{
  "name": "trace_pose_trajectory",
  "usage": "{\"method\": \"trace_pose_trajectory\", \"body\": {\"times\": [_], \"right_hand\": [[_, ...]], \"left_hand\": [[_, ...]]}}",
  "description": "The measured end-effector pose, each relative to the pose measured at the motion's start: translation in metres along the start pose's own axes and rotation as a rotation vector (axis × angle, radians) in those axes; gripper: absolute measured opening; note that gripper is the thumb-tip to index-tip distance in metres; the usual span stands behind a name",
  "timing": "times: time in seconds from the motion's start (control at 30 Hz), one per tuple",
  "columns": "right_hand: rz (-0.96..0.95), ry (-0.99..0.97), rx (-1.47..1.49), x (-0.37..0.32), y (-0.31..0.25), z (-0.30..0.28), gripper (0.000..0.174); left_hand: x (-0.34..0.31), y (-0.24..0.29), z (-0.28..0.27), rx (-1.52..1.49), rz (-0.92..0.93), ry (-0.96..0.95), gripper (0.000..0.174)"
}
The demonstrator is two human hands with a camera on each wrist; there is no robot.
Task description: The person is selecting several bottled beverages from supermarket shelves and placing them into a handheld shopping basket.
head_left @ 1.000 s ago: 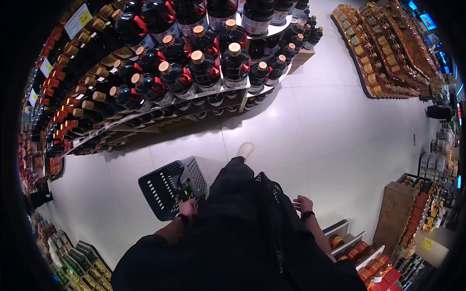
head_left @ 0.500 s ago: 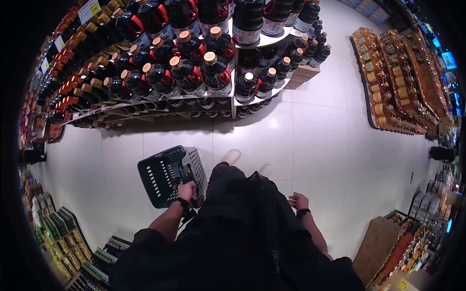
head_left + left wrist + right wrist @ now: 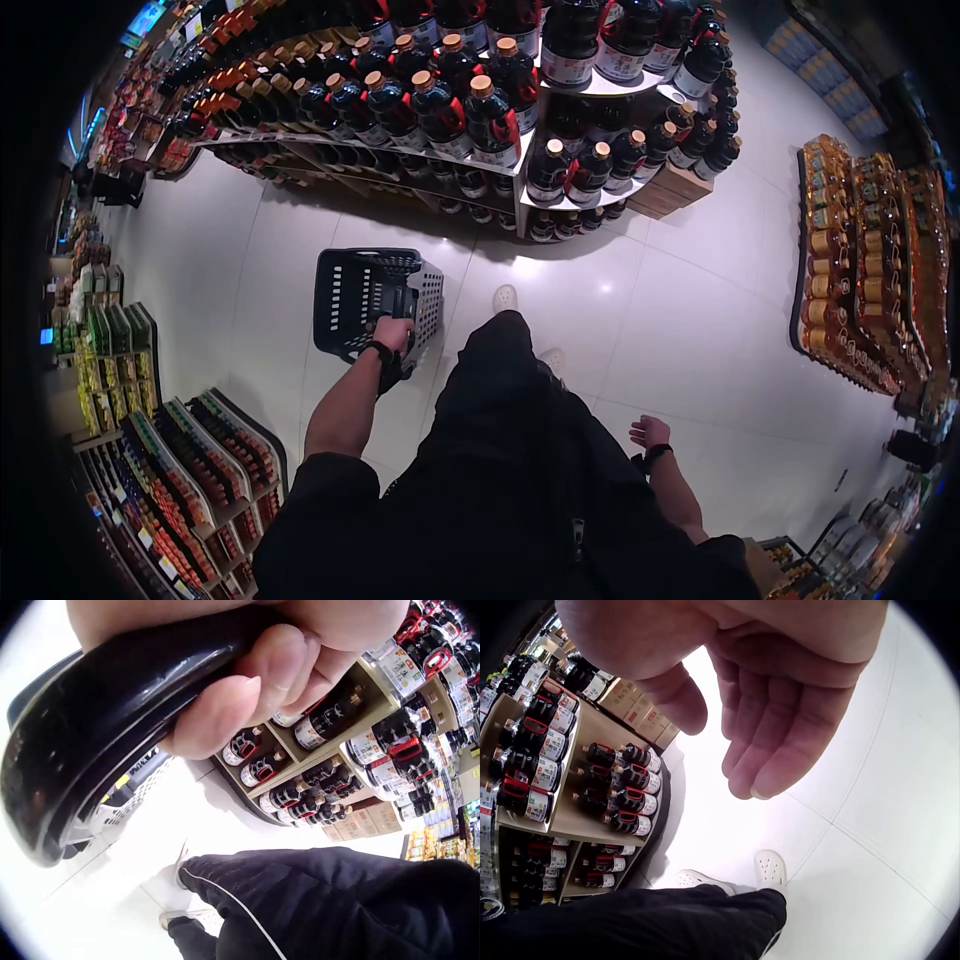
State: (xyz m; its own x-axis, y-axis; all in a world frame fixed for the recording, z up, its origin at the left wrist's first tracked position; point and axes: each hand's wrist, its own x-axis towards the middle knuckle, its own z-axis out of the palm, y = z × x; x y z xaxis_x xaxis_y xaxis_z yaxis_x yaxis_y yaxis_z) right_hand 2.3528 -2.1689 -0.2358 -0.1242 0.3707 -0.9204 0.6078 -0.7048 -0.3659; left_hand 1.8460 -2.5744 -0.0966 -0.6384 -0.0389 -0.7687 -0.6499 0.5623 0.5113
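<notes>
My left hand (image 3: 393, 334) grips the black handle (image 3: 127, 697) of a dark shopping basket (image 3: 332, 300) at my left side. In the left wrist view the fingers (image 3: 217, 712) curl round that handle, and the basket's perforated side shows below it. A dark item with a yellow mark lies inside. My right hand (image 3: 651, 432) hangs at my right side holding nothing. Its relaxed, slightly bent fingers (image 3: 772, 735) stand apart from the thumb in the right wrist view.
Ahead, a shelf unit (image 3: 520, 185) holds rows of dark bottles. A wooden crate (image 3: 672, 190) stands at its right end. Another display (image 3: 840, 270) of amber bottles is at the far right, and stepped shelves (image 3: 200, 480) stand at the lower left. Pale tiled floor lies between them.
The view has turned left; the bottle shelf and amber display have shifted right in it. The basket and left hand sit higher in the head view, the hand still gripping. My feet have stepped.
</notes>
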Motion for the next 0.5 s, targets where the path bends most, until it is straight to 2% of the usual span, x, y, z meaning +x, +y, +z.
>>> {"method": "trace_pose_trajectory", "body": {"times": [0.1,0.2,0.23,0.33,0.47,0.5], "right_hand": [[-0.039,0.024,-0.001,0.005,-0.039,-0.002,0.033],[-0.074,0.004,-0.047,0.007,-0.077,0.028,0.029],[-0.118,-0.017,-0.084,0.002,-0.100,0.043,0.028],[-0.286,-0.115,-0.120,-0.006,-0.180,0.102,0.030],[-0.620,-0.317,-0.290,-0.025,-0.298,0.194,0.031],[-0.677,-0.353,-0.317,-0.037,-0.327,0.220,0.031]], "left_hand": [[0.000,-0.012,0.014,0.077,0.033,-0.071,0.018],[-0.031,-0.002,0.018,0.181,0.041,-0.090,0.018],[-0.023,-0.011,0.024,0.112,0.047,-0.067,0.019],[-0.036,-0.011,0.046,0.085,0.015,-0.113,0.020],[-0.035,-0.027,0.074,0.089,0.033,-0.129,0.027],[-0.048,-0.021,0.083,0.142,0.088,-0.031,0.032]]}}
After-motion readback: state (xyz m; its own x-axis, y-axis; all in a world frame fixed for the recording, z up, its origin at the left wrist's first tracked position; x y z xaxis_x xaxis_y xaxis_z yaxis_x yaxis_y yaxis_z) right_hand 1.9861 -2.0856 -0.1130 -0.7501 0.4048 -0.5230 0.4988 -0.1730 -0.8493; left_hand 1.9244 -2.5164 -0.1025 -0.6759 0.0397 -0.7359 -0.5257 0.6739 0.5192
